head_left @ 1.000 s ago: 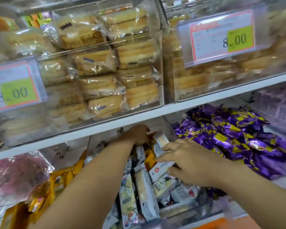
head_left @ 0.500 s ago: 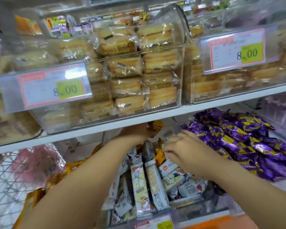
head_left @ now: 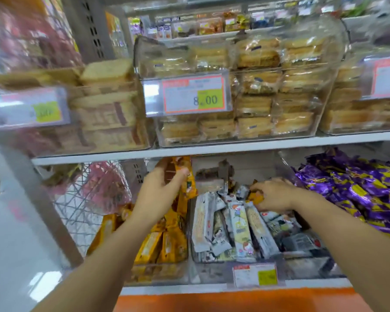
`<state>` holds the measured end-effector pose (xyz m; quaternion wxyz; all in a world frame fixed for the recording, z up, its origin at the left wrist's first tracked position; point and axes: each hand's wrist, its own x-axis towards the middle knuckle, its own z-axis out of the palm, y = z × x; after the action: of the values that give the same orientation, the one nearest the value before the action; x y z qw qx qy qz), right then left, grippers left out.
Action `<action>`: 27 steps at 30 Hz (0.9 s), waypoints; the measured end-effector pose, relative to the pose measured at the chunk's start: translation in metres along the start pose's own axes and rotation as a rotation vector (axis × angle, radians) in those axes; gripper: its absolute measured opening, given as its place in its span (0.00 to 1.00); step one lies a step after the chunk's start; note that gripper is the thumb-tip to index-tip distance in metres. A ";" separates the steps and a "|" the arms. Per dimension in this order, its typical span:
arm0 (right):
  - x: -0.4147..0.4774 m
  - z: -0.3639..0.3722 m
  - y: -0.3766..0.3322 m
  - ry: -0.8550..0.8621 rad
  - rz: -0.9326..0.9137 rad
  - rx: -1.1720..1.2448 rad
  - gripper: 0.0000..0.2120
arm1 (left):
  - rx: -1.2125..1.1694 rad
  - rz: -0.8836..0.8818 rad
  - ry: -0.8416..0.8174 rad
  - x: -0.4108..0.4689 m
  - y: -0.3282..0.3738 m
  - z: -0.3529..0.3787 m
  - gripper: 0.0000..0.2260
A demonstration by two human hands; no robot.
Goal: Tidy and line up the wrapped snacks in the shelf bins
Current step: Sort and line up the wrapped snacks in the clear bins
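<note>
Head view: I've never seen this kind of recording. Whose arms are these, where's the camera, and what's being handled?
No machine here: a person wears one wide-angle camera on the head, looking forward and down, so both arms reach in from below. The left hand holds an orange-and-brown wrapped snack above the orange packets in the left bin. The right hand curls over a small orange packet among white-wrapped snack bars in the middle bin; a firm grip is not plain. Purple wrapped snacks lie to the right. Above, clear boxes of pale wrapped cakes carry a price tag reading 8.00.
</note>
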<state>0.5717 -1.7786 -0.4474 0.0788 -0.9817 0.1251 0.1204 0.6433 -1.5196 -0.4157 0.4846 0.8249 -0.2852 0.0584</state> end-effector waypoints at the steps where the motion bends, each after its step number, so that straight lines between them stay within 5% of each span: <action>1: 0.001 -0.001 -0.001 -0.015 0.010 0.011 0.20 | -0.022 -0.008 0.033 0.000 -0.004 -0.003 0.06; 13: -0.001 -0.003 0.000 -0.043 -0.033 0.057 0.13 | -0.073 -0.175 0.055 -0.007 -0.027 -0.001 0.12; 21: -0.018 -0.002 0.008 0.492 0.036 0.218 0.19 | -0.065 -0.216 0.083 -0.004 -0.033 0.006 0.22; 27: -0.072 0.000 -0.053 0.813 -0.121 0.427 0.08 | 0.012 -0.297 0.128 -0.014 -0.051 -0.010 0.25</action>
<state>0.5181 -1.7117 -0.4223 0.2306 -0.9166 0.1103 -0.3074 0.6601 -1.4864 -0.4545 0.5004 0.8553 -0.1281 0.0402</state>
